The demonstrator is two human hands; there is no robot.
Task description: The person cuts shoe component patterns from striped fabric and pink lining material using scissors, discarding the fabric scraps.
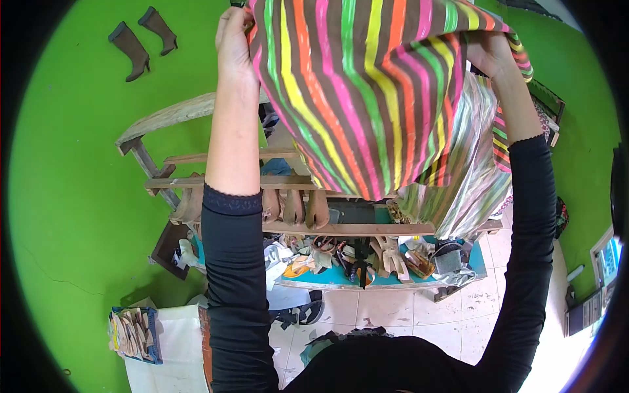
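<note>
Both my arms are raised, with a striped cloth (pixel 367 98) hanging between them. Its stripes are yellow, orange, pink and green on brown. My left hand (pixel 234 40) is closed on the cloth's upper left edge. On the other side, my right hand (pixel 488 54) grips it near the upper right, the fingers partly hidden in the folds. Below and behind my right hand a paler striped cloth (pixel 452 150) drapes over the wooden rack. The top edge of the held cloth runs out of view.
A wooden rack (pixel 347 229) holds several shoe lasts (pixel 318 208). Under it, a turquoise table (pixel 314 283) carries scraps and shoe parts. Two brown boots (pixel 131 52) are on the green wall at left. A blue crate (pixel 156 334) of flat pieces stands lower left.
</note>
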